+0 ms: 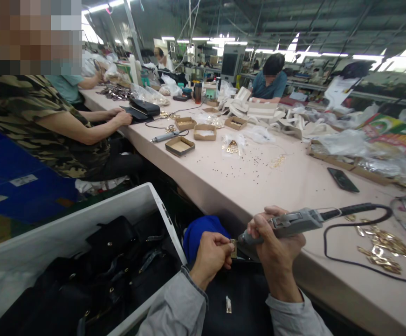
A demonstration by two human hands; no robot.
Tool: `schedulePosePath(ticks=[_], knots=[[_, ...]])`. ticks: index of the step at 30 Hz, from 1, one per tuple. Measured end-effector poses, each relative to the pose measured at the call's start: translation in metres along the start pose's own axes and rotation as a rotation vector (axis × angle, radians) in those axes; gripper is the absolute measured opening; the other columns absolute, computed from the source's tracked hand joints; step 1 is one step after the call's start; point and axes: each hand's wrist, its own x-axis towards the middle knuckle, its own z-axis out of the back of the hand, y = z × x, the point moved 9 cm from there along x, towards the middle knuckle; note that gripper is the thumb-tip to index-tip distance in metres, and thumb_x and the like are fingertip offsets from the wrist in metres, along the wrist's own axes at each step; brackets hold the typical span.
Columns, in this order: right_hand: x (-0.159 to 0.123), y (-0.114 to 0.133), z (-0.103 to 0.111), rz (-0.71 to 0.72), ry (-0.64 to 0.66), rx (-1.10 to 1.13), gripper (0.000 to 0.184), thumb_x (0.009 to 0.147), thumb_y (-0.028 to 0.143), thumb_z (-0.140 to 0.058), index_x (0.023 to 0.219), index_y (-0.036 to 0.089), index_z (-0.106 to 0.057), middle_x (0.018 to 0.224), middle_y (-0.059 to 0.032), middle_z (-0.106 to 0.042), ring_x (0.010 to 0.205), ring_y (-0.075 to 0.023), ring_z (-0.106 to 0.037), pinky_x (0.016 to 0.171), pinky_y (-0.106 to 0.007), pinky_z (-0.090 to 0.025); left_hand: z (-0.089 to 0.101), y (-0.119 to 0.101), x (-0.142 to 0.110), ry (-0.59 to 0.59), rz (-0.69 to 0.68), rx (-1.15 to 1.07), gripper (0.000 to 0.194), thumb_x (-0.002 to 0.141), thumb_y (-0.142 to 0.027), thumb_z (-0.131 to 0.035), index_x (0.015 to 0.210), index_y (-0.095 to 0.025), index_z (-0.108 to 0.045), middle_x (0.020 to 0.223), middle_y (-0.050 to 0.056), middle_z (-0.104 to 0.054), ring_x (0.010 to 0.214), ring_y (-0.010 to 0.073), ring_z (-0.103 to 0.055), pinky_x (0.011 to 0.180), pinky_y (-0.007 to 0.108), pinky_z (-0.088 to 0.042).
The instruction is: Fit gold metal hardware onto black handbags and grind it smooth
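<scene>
Beside pink-topped table [209, 184]: grey corded handheld driver [295, 224], right hand [278, 252] wrapped round.
Left hand [211, 256] pinching small gold-toned metal plate [234, 248]; best steadied, driver square.

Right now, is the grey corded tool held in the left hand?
No, the right hand holds the grey corded tool, while the left hand pinches a small metal piece.

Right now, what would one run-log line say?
left hand: small metal piece | right hand: grey corded tool, tip near piece | nearby: white bin, black items
</scene>
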Motion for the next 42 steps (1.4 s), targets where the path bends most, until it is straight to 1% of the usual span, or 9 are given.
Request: schedulePosePath(ticks=[5,9,17,21,24,31,35,38,42], knots=[[-0.002,-0.004,-0.001,-0.009,-0.002,0.005,0.042,0.072,0.026,-0.091,0.101,0.018,-0.062,0.056,0.0058,-0.063,0.040,-0.0150,-0.058,0.046,-0.032,-0.053,0.002,0.000,-0.001,-0.017,0.009,0.027,0.012,0.070,-0.023,-0.072,0.072,-0.012,-0.067,0.042,-0.001,-0.059,0.032,0.0105,-0.048,0.034,0.022,-0.043],[-0.003,-0.005,-0.002,-0.003,0.002,-0.036,0.044,0.072,0.027,-0.091,0.103,0.017,-0.063,0.059,0.0036,-0.066,0.041,-0.0159,-0.060,0.045,-0.032,-0.053,0.002,-0.002,-0.002,-0.024,0.009,0.037,0.011,0.071,-0.022,-0.073,0.070,-0.013,-0.067,0.042,-0.001,-0.059,0.032,0.0106,-0.047,0.034,0.022,-0.042],[-0.008,-0.001,-0.004,0.072,0.026,-0.156,0.041,0.073,0.027,-0.091,0.102,0.016,-0.064,0.065,0.0006,-0.070,0.044,-0.0159,-0.063,0.046,-0.030,-0.055,0.002,-0.002,-0.002,-0.026,0.003,0.118,0.009,0.074,-0.020,-0.068,0.068,-0.014,-0.069,0.042,-0.001,-0.058,0.032,0.0103,-0.046,0.036,0.022,-0.040],[-0.010,-0.008,-0.007,0.043,0.051,-0.193,0.038,0.075,0.028,-0.090,0.100,0.015,-0.065,0.067,-0.0023,-0.073,0.048,-0.0176,-0.067,0.048,-0.029,-0.056,0.000,-0.002,0.001,-0.021,-0.044,0.166,0.012,0.072,-0.016,-0.064,0.061,-0.015,-0.067,0.042,-0.003,-0.055,0.032,0.0092,-0.043,0.036,0.022,-0.032],[-0.011,-0.015,-0.010,0.041,0.102,-0.198,0.036,0.077,0.030,-0.089,0.099,0.016,-0.065,0.065,0.0009,-0.068,0.047,-0.0162,-0.065,0.046,-0.028,-0.055,0.002,-0.002,0.003,-0.055,-0.099,0.196,0.012,0.066,-0.011,-0.063,0.054,-0.015,-0.066,0.042,-0.003,-0.053,0.037,0.0076,-0.040,0.040,0.022,-0.024],[-0.012,-0.023,-0.013,0.096,0.191,-0.287,0.031,0.079,0.030,-0.086,0.100,0.017,-0.067,0.065,0.0024,-0.066,0.049,-0.0142,-0.063,0.048,-0.027,-0.055,0.004,0.000,0.005,-0.091,-0.166,0.229,0.012,0.067,-0.011,-0.061,0.058,-0.014,-0.069,0.055,0.003,-0.064,0.052,0.0122,-0.050,0.050,0.025,-0.032],[-0.011,-0.030,-0.016,0.045,0.209,-0.226,0.030,0.081,0.028,-0.084,0.101,0.018,-0.066,0.064,0.0032,-0.064,0.048,-0.0126,-0.060,0.047,-0.026,-0.054,0.004,-0.001,0.005,-0.091,-0.186,0.225,0.012,0.068,-0.010,-0.061,0.058,-0.014,-0.068,0.055,0.002,-0.062,0.052,0.0121,-0.049,0.052,0.025,-0.033],[-0.007,-0.034,-0.018,0.004,0.207,-0.148,0.030,0.080,0.029,-0.085,0.100,0.018,-0.065,0.060,0.0060,-0.060,0.042,-0.0115,-0.057,0.043,-0.025,-0.051,0.004,-0.003,0.003,-0.093,-0.208,0.242,0.013,0.071,-0.012,-0.062,0.060,-0.013,-0.069,0.059,0.003,-0.065,0.056,0.0130,-0.053,0.055,0.025,-0.036],[-0.004,-0.031,-0.021,-0.002,0.185,-0.124,0.031,0.079,0.032,-0.086,0.096,0.018,-0.065,0.055,0.0080,-0.057,0.036,-0.0108,-0.053,0.037,-0.024,-0.048,0.002,-0.002,0.002,-0.087,-0.206,0.229,0.011,0.072,-0.013,-0.062,0.063,-0.013,-0.070,0.061,0.004,-0.066,0.056,0.0139,-0.054,0.055,0.026,-0.038]])
